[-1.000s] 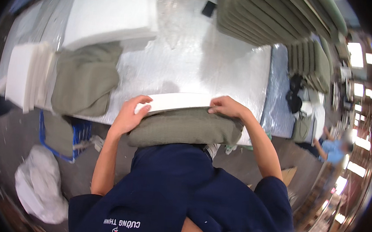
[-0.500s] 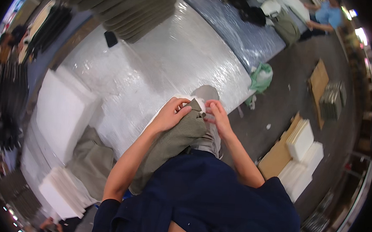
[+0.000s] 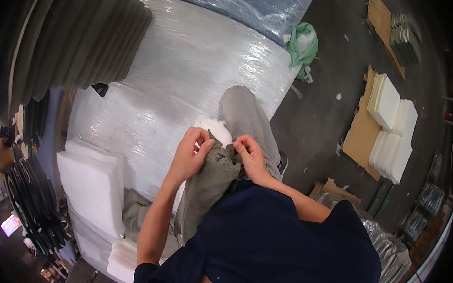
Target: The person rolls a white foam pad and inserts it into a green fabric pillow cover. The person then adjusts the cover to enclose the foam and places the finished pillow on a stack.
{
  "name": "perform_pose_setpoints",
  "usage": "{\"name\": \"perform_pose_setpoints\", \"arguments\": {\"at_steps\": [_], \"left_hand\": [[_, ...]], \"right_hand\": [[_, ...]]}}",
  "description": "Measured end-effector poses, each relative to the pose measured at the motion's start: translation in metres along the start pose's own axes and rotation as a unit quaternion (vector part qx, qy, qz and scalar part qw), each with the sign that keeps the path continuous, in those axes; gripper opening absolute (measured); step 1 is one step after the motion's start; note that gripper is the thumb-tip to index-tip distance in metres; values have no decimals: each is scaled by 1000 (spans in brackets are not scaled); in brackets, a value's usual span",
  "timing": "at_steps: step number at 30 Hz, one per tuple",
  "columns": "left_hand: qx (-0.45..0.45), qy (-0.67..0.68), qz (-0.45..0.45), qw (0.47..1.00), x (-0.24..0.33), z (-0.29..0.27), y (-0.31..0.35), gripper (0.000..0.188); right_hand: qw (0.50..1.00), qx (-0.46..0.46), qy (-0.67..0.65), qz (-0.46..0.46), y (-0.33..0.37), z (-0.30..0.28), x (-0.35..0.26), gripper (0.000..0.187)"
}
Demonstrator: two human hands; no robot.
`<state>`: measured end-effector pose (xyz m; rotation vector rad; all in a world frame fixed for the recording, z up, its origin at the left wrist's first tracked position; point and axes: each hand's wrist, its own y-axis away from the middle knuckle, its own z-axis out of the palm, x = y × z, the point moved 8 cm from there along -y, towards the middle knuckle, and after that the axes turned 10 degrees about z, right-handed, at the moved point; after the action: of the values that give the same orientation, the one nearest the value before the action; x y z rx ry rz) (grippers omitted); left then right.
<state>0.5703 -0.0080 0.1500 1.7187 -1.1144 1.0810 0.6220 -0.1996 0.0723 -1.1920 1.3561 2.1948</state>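
Note:
A grey-green fabric cover lies over my lap with its mouth toward the far side. White fluffy padding sticks out of that mouth, above my raised knee in grey trousers. My left hand pinches the cover's edge at the left of the padding, thumb against fingers. At the opposite corner my right hand is closed on the bunched edge, fingertips close to the padding. What lies inside the cover is hidden.
Plastic-wrapped white block spreads ahead of me. Stacked grey-green cushions stand far left, thick white foam pads nearer left. On the floor at right are white foam sheets on cardboard. A green bag sits at the block's corner.
My view has turned, shifting the surroundings. My right hand, loosely open before, now grips the cover's edge. More of the white padding shows at the mouth.

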Motion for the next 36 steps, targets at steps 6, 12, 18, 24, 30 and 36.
{"name": "perform_pose_setpoints", "arguments": {"at_steps": [6,12,18,24,30,36], "left_hand": [[99,62,-91,989,-34,6,1,28],[34,-18,-170,985,-49,3,-19,43],[62,20,-103,993,-43,-3,-46,48],[65,49,3,997,-49,-8,-44,44],[168,55,-58,982,-71,-6,-32,47],[97,-57,-159,981,-70,-37,-62,62]], "right_hand": [[996,84,-14,-16,-31,28,-8,38],[988,149,27,7,-55,21,-17,61],[970,233,60,-14,-40,26,-17,64],[969,228,78,-57,-53,31,-26,66],[942,156,291,-52,-99,45,-41,61],[935,62,344,64,-143,71,-20,58]]}}
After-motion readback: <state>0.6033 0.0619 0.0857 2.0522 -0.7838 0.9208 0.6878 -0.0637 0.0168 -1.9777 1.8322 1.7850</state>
